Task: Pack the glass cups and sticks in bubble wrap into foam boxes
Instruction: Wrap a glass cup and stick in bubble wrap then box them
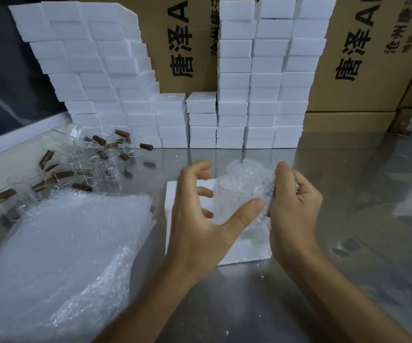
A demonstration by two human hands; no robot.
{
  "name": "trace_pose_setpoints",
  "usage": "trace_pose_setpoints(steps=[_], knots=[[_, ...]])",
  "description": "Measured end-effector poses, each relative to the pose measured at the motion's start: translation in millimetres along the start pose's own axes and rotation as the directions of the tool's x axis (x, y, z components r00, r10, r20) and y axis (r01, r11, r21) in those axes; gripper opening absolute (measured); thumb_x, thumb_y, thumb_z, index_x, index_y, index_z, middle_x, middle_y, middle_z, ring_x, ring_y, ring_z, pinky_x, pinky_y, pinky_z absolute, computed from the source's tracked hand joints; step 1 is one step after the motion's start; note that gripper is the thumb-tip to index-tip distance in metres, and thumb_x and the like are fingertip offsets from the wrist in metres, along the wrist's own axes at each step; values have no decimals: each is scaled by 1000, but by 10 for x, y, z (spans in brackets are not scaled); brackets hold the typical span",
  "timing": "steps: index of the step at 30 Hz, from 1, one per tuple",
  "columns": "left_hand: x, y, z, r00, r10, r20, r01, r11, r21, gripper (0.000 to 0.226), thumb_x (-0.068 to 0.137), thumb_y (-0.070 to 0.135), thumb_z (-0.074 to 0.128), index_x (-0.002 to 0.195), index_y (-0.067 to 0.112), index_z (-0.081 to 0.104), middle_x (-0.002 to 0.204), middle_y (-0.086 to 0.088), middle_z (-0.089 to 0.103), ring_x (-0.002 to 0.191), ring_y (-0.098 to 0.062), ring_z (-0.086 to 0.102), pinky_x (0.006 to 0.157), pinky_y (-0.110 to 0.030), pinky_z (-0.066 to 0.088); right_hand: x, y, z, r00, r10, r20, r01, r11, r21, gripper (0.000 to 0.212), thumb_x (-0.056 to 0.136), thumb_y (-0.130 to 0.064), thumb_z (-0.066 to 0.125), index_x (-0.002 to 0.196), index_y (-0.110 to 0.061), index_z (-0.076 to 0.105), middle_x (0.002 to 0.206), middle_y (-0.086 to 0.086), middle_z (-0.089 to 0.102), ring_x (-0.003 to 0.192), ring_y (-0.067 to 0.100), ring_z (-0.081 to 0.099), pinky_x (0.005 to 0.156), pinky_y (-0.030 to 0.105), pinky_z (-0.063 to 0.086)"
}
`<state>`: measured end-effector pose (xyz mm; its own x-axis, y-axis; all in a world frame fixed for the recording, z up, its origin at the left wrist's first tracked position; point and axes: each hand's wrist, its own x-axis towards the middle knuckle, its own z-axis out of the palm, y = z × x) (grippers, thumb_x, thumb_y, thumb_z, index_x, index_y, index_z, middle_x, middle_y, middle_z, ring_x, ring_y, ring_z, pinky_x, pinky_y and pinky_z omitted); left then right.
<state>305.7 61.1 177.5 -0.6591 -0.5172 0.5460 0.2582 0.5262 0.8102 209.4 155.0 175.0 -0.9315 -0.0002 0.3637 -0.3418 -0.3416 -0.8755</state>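
Observation:
A glass cup wrapped in bubble wrap [242, 191] is held upright over an open white foam box [239, 253] on the steel table. My right hand [294, 201] grips the wrap on the bundle's right side. My left hand [200, 214] is at its left, fingers spread and loosely curved, thumb touching the lower front of the wrap. At the left lie several bare glass cups [106, 162] mixed with brown sticks [64, 174]. A stack of bubble wrap sheets [59, 243] lies at the front left.
Tall stacks of white foam boxes [262, 78] line the back of the table [323, 268], with a leaning stack [88, 58] at the back left. Printed cardboard cartons [363, 58] stand behind them. Small foam crumbs dot the table near the box.

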Motion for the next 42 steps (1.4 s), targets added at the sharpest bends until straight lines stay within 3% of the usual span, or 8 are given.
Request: trace_pose_setpoints(steps=[5, 9, 13, 16, 23, 33, 39, 42], knots=[[37, -17, -7, 1000, 26, 5, -25, 978, -205, 38, 68, 47, 76, 101, 37, 59, 103, 11, 65, 100, -17, 65, 89, -48, 54, -52, -17, 62, 891, 291, 347, -364, 916, 166, 42, 97, -41, 56, 75, -10, 72, 77, 12, 68, 74, 24, 64, 72, 36, 55], [135, -61, -160, 999, 4, 40, 6, 972, -233, 31, 63, 41, 77, 84, 26, 60, 91, -7, 66, 89, -32, 65, 84, -58, 52, -36, -66, 40, 709, 402, 580, -590, 788, 176, 37, 92, -19, 57, 116, 9, 66, 112, 24, 66, 98, 28, 63, 89, 35, 53], [177, -79, -218, 973, -4, 231, 55, 976, -211, 32, 61, 39, 75, 76, 19, 54, 75, -5, 59, 70, -22, 57, 67, -37, 48, -43, -84, 17, 804, 317, 502, -430, 895, 123, 24, 86, -7, 69, 109, -2, 72, 100, 19, 75, 81, 23, 72, 65, 29, 59], [223, -117, -278, 948, -14, 317, 69, 984, -163, 44, 62, 38, 74, 87, 7, 56, 79, -16, 61, 73, -33, 58, 69, -44, 49, -84, -96, 20, 858, 135, 496, -140, 990, -27, 15, 89, -3, 70, 94, -16, 77, 76, 2, 76, 55, 7, 64, 47, 17, 49], [263, -178, -347, 954, -72, 291, 103, 990, -94, 47, 58, 46, 75, 95, 23, 56, 78, 13, 61, 76, -9, 59, 70, -30, 50, -205, -56, 10, 633, -293, 716, 549, 822, -149, 37, 87, -16, 40, 94, -4, 75, 102, -6, 68, 102, 7, 58, 91, 27, 43], [254, -165, -379, 903, 15, 428, -39, 998, 46, 63, 55, 38, 77, 104, 27, 38, 64, 1, 60, 58, -13, 50, 55, -36, 46, -286, -71, 110, 522, -205, 828, 507, 855, -108, 46, 96, -35, 43, 58, -10, 36, 55, -6, 30, 55, 19, 33, 60, 31, 26], [266, -156, -381, 908, 50, 416, -97, 991, 91, 59, 62, 34, 79, 104, 32, 38, 65, -6, 63, 54, -11, 51, 52, -45, 48, -352, 3, 100, 617, -215, 757, 514, 839, -180, 27, 92, -41, 50, 67, -36, 43, 54, -15, 41, 54, 10, 40, 66, 16, 31], [298, -162, -408, 926, 14, 376, -33, 999, 43, 62, 61, 37, 84, 102, 30, 39, 64, -2, 65, 55, -15, 54, 53, -51, 51, -390, 13, 111, 707, -152, 691, 331, 934, -133, 21, 88, -44, 57, 87, -23, 60, 66, -13, 61, 57, 6, 53, 56, 16, 37]])
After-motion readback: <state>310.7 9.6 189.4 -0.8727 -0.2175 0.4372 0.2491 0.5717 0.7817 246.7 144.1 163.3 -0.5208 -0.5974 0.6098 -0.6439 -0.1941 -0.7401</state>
